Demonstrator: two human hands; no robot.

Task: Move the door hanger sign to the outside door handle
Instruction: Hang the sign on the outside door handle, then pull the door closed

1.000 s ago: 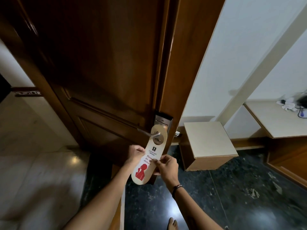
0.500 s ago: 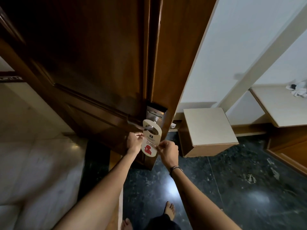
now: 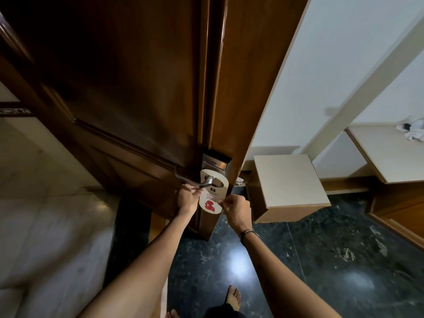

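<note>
A cream door hanger sign point(image 3: 212, 195) with a red figure and dark text hangs with its hole around the metal lever handle point(image 3: 207, 181) on the dark wooden door point(image 3: 128, 92). A metal lock plate point(image 3: 215, 162) sits just above the handle. My left hand point(image 3: 187, 198) pinches the sign's left edge beside the lever tip. My right hand point(image 3: 236, 208) pinches the sign's lower right edge. A dark band circles my right wrist.
The door's edge point(image 3: 207, 88) faces me, and the door stands ajar. A low cream-topped cabinet point(image 3: 289, 187) stands to the right, with a desk point(image 3: 390, 152) farther right. Dark glossy floor point(image 3: 321, 260) lies below; pale tiles point(image 3: 46, 226) lie to the left. My bare feet point(image 3: 234, 297) show at the bottom.
The sign, first tilted out toward me, now hangs closer to the door on the lever. Both hands stayed on it, and the view shifted downward.
</note>
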